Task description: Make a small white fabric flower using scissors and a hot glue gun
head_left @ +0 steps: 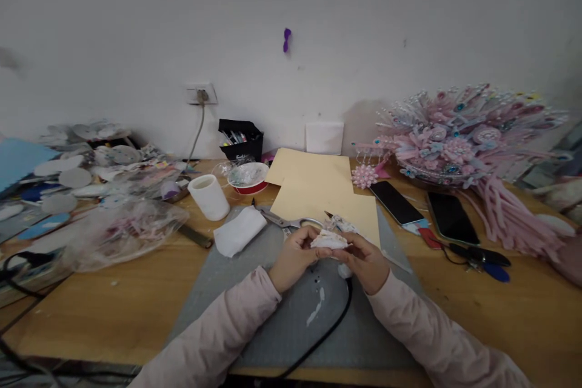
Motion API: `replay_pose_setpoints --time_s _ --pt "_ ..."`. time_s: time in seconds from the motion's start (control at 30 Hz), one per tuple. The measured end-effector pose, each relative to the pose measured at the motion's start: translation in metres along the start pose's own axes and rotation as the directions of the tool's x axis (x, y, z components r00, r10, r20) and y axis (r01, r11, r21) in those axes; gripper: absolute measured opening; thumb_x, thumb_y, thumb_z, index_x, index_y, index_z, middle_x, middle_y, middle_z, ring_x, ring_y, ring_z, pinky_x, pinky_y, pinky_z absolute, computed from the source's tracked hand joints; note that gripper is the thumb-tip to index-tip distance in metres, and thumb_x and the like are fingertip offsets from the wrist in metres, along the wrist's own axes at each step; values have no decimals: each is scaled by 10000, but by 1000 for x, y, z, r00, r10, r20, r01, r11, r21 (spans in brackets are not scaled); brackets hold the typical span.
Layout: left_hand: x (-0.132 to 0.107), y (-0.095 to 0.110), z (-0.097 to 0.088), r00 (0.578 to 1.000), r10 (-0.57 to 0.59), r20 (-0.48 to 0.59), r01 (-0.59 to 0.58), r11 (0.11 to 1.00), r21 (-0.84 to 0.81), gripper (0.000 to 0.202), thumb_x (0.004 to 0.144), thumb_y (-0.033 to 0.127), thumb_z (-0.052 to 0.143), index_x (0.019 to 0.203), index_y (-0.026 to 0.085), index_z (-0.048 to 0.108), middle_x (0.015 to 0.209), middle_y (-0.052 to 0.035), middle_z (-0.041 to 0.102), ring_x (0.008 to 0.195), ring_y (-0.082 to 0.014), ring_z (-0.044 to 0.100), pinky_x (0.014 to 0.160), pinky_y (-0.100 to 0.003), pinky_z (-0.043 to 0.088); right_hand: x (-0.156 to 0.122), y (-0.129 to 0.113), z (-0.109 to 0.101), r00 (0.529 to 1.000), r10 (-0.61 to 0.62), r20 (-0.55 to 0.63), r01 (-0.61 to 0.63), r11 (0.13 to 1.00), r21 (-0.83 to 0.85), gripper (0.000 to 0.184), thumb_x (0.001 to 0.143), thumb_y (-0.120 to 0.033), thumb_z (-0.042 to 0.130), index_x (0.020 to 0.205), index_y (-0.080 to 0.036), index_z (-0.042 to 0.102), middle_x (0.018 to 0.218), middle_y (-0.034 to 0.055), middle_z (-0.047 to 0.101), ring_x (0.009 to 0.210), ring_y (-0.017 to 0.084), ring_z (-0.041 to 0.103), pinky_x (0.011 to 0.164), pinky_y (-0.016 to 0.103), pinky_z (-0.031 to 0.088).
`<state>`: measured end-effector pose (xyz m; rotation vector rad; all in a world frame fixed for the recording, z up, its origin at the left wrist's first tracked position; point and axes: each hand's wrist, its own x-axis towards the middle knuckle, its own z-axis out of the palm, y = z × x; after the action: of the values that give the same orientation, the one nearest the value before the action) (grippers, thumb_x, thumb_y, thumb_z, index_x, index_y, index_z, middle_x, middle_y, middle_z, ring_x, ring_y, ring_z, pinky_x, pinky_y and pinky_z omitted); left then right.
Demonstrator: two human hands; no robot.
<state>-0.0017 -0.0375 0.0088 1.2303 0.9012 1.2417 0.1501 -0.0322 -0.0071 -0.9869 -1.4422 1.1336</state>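
Observation:
My left hand (pixel 300 257) and my right hand (pixel 366 260) meet above the grey cutting mat (pixel 291 327). Between them they pinch a crumpled white tissue (pixel 330 239), fingertips closed on its two ends. Just under my right hand is the white end of a corded tool (pixel 345 271), its black cord (pixel 325 333) running down to the table's front edge. My fingers hide most of that tool, so I cannot tell whether the right hand also grips it. Scissors (pixel 291 223) lie beyond my left hand, near a folded white tissue (pixel 240 230).
Cream card sheets (pixel 318 179) lie behind my hands. A white paper roll (pixel 209 197), a red-rimmed bowl (pixel 248 185) and a black pen box (pixel 240 142) stand left. Two phones (pixel 397 202) and a pink beaded headpiece (pixel 454 139) are right. Plastic bags (pixel 131 230) crowd the left.

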Motion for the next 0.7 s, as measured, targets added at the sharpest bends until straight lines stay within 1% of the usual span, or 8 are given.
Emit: replay_pose_setpoints --time_s 0.07,0.13,0.2,0.27,0.4,0.57,0.63,0.7 --pt "1 -1 -2 1000 9 22 -10 998 56 330 538 351 722 621 157 468 674 21 501 654 -112 465 620 -224 377 1 -2 0 998 48 -28 -48 999 -19 213 591 -356 655 717 -186 632 664 11 590 601 142 517 573 260 427" --pt "1 0 -4 998 47 37 -52 990 135 281 579 348 696 653 153 508 722 -2 523 707 -132 484 653 -237 390 1 -7 -1 997 67 -41 -69 995 -67 194 573 -353 658 664 -184 631 584 -10 563 551 129 489 538 247 403" --pt "0 1 -5 996 84 39 -90 978 189 258 612 345 671 722 152 541 767 -19 536 744 -145 493 677 -246 396 2 -12 -4 998 53 -45 -57 992 -108 173 556 -343 664 615 -184 628 539 -23 537 523 120 469 515 238 382" --pt "-1 4 -6 995 91 43 -98 973 211 255 635 347 650 766 150 553 758 -21 536 733 -144 492 668 -243 396 2 -15 -6 999 33 -43 -39 989 -141 163 550 -335 668 594 -183 631 519 -24 526 505 117 461 504 236 369" --pt "-1 5 -7 998 52 39 -60 969 240 218 641 344 633 711 149 566 692 -7 531 669 -127 479 613 -222 381 4 -14 -9 999 34 -31 -39 986 -160 156 563 -334 666 592 -184 639 486 -27 509 468 117 456 479 237 352" --pt "0 1 -7 1000 -13 1 12 969 247 221 602 333 654 663 145 556 650 3 528 592 -106 458 543 -210 356 4 -10 -11 999 36 -31 -39 992 -120 154 549 -323 682 558 -177 634 476 -30 514 475 105 447 481 229 349" --pt "0 1 -7 999 -37 5 34 971 238 228 595 337 656 661 142 557 642 2 533 575 -103 457 532 -211 353 5 -8 -11 998 61 -27 -63 994 -84 171 533 -325 696 555 -167 634 474 -29 516 478 101 445 481 228 346" --pt "0 0 -7 998 -58 14 53 973 224 235 592 343 656 671 141 563 637 2 536 563 -102 457 530 -215 354 6 -6 -11 993 119 -9 -119 993 -10 205 514 -337 709 581 -156 641 485 -25 531 475 97 447 469 227 343"
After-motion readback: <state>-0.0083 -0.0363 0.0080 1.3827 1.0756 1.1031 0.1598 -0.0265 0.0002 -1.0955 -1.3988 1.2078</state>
